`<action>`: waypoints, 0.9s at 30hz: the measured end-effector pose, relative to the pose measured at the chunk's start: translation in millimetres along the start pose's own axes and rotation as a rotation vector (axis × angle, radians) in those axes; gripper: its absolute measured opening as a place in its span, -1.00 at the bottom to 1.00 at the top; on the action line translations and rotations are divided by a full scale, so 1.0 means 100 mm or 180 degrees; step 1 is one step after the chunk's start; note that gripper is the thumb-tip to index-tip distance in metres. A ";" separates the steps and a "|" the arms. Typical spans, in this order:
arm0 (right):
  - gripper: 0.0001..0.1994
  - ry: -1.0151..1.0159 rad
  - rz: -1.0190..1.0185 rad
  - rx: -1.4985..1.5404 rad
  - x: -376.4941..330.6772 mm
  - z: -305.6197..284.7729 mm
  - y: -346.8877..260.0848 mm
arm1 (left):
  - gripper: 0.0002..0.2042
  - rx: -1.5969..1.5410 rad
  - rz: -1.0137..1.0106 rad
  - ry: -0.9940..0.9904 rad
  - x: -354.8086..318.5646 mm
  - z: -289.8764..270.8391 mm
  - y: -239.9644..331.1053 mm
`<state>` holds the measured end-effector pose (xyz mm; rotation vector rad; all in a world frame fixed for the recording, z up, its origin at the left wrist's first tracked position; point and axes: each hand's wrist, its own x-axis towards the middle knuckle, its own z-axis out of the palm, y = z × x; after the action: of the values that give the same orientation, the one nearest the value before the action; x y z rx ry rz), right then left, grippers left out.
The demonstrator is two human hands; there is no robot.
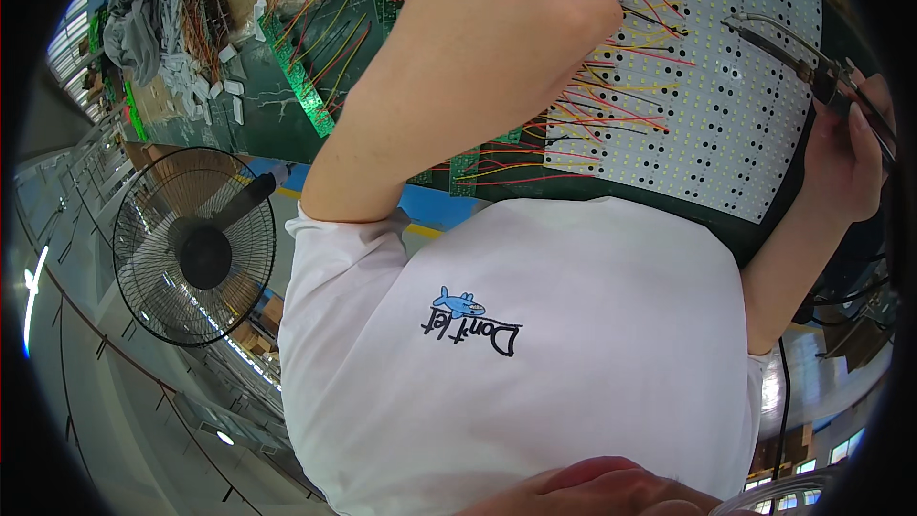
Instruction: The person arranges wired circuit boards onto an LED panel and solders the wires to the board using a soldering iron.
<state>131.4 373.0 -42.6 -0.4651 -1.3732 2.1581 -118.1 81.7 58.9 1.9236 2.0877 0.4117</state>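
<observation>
My left hand [521, 29] reaches over the bench with its fingers curled closed among thin red, black and yellow wires [635, 86]. Its fingertips are mostly hidden, so what they pinch does not show. Beneath the wires lies a white LED panel [726, 134] with rows of small yellowish chips and black dots. In my right hand [845, 158], at the panel's right edge, is a soldering iron [778, 53] with a thin curved metal tube along it. The iron's tip points left, above the panel and apart from my left hand.
Narrow green circuit boards [296, 76] with wires attached lie left of my left arm, and another green board [465, 172] sits by the bench's near edge. White connectors [229, 86] and a grey cloth [137, 19] are at the far left. A black fan [203, 248] stands beside the bench.
</observation>
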 end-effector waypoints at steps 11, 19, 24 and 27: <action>-0.77 -0.0304 -0.0037 0.0074 0.06 0.07 -0.02 | -0.88 -0.0862 0.0231 0.0229 -0.05 -0.03 -0.16; -0.80 -0.0089 -0.0100 -0.0002 0.04 0.03 -0.02 | -0.89 -0.1153 0.0011 -0.0500 0.02 -0.27 -0.14; -0.84 0.0044 -0.0009 -0.0163 0.05 0.12 -0.04 | -0.88 -0.0720 0.0159 -0.0197 -0.06 -0.14 -0.20; -0.80 -0.0289 -0.0238 0.0170 0.07 0.18 -0.02 | -0.85 -0.0890 0.0328 0.0270 -0.08 0.01 -0.14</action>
<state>116.0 364.9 -33.1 -0.2940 -1.3555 2.1724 -130.1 73.0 52.2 1.8794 1.8677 0.7760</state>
